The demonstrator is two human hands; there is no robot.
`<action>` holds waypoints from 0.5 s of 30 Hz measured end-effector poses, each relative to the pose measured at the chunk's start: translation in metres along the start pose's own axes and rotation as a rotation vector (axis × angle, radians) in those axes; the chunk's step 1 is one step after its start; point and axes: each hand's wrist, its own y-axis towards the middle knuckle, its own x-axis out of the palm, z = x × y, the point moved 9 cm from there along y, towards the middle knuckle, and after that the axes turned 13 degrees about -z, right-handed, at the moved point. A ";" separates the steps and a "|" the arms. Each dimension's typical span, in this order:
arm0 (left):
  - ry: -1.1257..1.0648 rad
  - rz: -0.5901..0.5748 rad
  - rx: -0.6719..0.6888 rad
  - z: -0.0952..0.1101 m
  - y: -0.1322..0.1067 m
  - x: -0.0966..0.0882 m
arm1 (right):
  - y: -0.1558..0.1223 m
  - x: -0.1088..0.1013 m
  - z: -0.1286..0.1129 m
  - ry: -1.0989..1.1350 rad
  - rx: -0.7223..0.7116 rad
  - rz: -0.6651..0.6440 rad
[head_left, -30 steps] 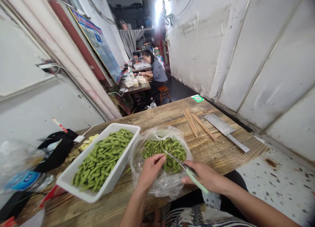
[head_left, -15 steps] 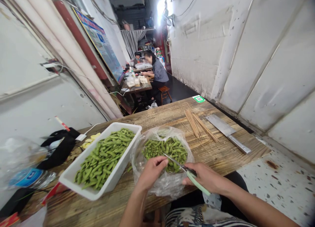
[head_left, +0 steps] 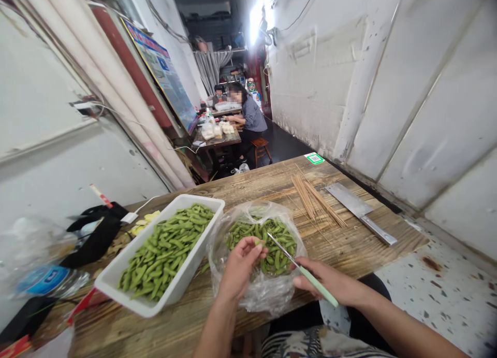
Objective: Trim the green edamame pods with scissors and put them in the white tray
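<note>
Eatery prep alley: edamame (head_left: 248, 232), skewers (head_left: 316, 202), cleaver (head_left: 359, 212).

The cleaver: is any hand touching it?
No, the cleaver lies on the wooden table beside the skewers, apart from the left hand and the right hand.

On the tabletop (head_left: 349, 244), the tray (head_left: 116, 277) lies left of the bag of pods (head_left: 252, 228), with skewers (head_left: 316, 202) and cleaver (head_left: 359, 210) farther right behind.
</note>
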 end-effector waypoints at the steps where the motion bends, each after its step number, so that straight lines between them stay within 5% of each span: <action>1: -0.016 0.042 0.022 0.000 0.000 -0.003 | 0.000 0.001 0.000 0.009 0.000 0.000; 8: -0.306 0.137 -0.042 -0.020 -0.001 -0.002 | 0.003 0.003 0.004 0.055 0.021 0.033; 15: -0.269 0.125 -0.072 -0.023 -0.004 0.007 | 0.006 0.016 0.007 0.349 0.022 -0.071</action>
